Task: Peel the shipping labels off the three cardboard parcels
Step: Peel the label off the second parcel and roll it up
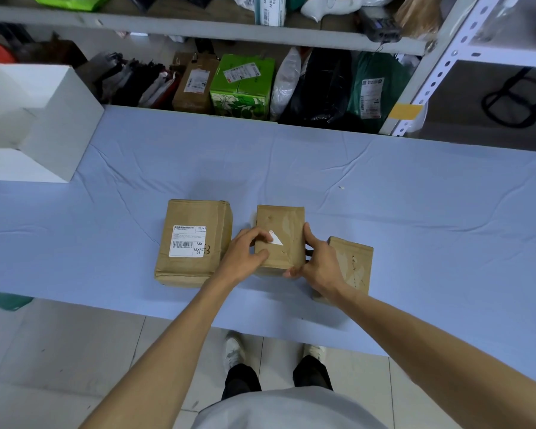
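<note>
Three brown cardboard parcels lie on the blue-covered table (384, 212). The left parcel (192, 218) carries a full white shipping label (188, 241) on its top. On the middle parcel (283, 222) only a small white triangle of label (276, 239) shows. My left hand (245, 255) pinches that label piece at its left end, fingers over the parcel's left side. My right hand (317, 263) grips the middle parcel's right edge and near corner. The right parcel (355, 264) sits partly behind my right wrist; its top shows torn paper marks and no label.
A white open box (44, 125) stands at the table's far left. Behind the table, metal shelves (430, 85) hold several parcels and bags, among them a green carton (242, 86). The table's near edge runs just past the parcels; my shoes stand on tiled floor below.
</note>
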A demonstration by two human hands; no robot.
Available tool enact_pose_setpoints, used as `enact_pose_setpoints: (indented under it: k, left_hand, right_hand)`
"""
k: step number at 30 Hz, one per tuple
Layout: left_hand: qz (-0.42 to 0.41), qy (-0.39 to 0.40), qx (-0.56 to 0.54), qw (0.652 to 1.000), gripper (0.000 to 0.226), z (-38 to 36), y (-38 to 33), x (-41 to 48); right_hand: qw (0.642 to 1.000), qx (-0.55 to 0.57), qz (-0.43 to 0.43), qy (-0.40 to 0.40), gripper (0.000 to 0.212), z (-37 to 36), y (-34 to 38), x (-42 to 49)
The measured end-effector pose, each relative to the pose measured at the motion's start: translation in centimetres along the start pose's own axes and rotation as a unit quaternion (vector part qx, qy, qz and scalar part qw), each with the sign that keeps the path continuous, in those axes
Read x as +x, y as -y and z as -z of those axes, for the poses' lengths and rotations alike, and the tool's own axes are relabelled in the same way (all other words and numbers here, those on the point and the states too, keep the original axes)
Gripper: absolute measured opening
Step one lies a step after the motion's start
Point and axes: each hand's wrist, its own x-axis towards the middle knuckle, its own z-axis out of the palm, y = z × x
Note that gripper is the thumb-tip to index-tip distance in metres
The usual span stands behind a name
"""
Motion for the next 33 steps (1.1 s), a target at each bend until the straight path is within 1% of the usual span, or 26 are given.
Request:
enact_pose_setpoints:
  k: [2, 4, 6, 8, 11, 13, 16, 21, 27, 33]
  left_hand:
    - [-0.009, 0.004, 0.007, 1.0, 0.027, 0.0, 0.2, 0.0]
    - [-0.002, -0.011, -0.029, 1.0, 0.026, -0.1, 0.2, 0.1]
    - [0.013, -0.07, -0.106, 0.992, 0.027, -0.3, 0.0, 0.6]
    - [0.017, -0.115, -0.128, 0.985, 0.03, -0.6, -0.3, 1.3]
    - [-0.012, -0.123, -0.087, 0.989, 0.032, -1.2, -0.4, 1.9]
    - [-0.022, -0.142, -0.058, 0.988, 0.032, -1.4, -0.2, 2.1]
    - [-0.019, -0.163, -0.022, 0.986, 0.023, -1.6, 0.0, 2.3]
    - [-0.029, -0.175, 0.027, 0.984, 0.013, -1.8, -0.2, 2.3]
    - [-0.006, -0.194, 0.068, 0.979, 0.001, -2.2, -0.9, 2.3]
    - [0.043, -0.181, 0.1, 0.977, 0.01, -2.5, -1.2, 2.6]
  right_hand:
    - [1.0, 0.0, 0.0, 0.001, 0.12, 0.0, 0.0, 0.0]
    - [1.0, -0.002, 0.001, -0.001, 0.12, 0.0, 0.0, -0.1]
    - [1.0, 0.0, -0.001, -0.003, 0.12, 0.1, 0.0, -0.1]
    - [1.0, -0.003, -0.003, -0.005, 0.12, 0.0, 0.0, -0.1]
    - [1.0, -0.004, -0.006, -0.009, 0.117, -0.1, 0.0, -0.1]
    - [1.0, -0.011, -0.004, -0.01, 0.118, -0.2, 0.1, 0.0]
    - [1.0, -0.019, -0.006, -0.008, 0.12, -0.2, 0.1, 0.0]
    - [1.0, -0.02, -0.006, -0.002, 0.123, 0.0, 0.1, 0.1]
    - [1.0, -0.011, -0.002, 0.002, 0.123, 0.1, 0.0, 0.1]
    - [1.0, 0.009, -0.007, 0.006, 0.121, 0.1, 0.1, 0.0]
